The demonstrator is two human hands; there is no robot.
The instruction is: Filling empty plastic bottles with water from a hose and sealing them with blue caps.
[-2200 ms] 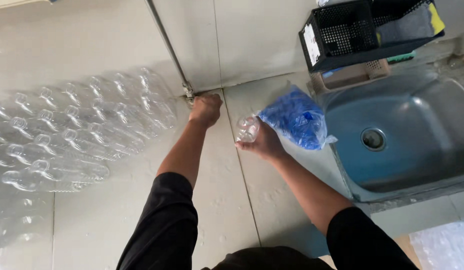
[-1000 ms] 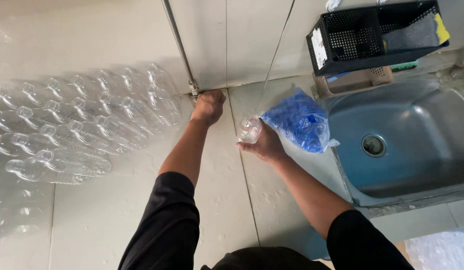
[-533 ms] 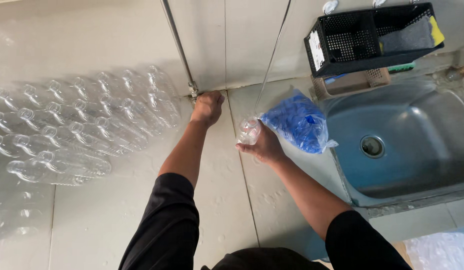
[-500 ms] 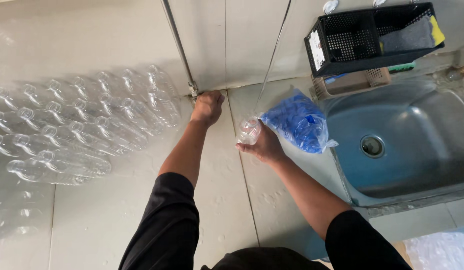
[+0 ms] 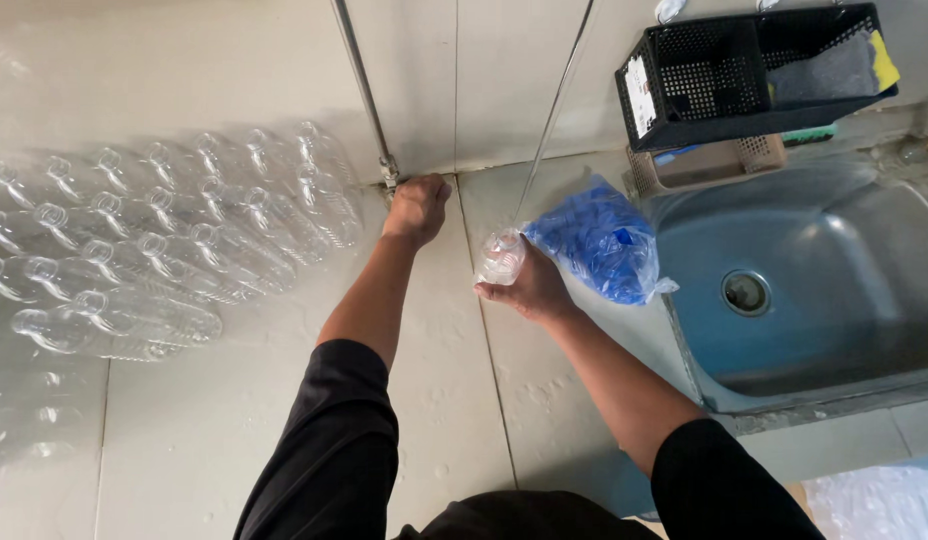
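Note:
My left hand (image 5: 417, 207) is closed around a small valve at the base of a metal pipe (image 5: 362, 88), where the tiled counter meets the wall. My right hand (image 5: 527, 288) holds a clear plastic bottle (image 5: 500, 259) upright under a thin slanted tube (image 5: 555, 105) that comes down from the upper right. A clear bag of blue bottle caps (image 5: 602, 242) lies just right of that hand, touching the sink's edge.
Several clear empty bottles (image 5: 154, 240) lie in rows on the wet counter at the left. A steel sink (image 5: 814, 280) fills the right. Above it a black slotted basket (image 5: 744, 75) holds a grey and yellow sponge, with a beige tray beneath.
Both hands stay where they were, left on the valve and right on the bottle. Only the camera has shifted slightly.

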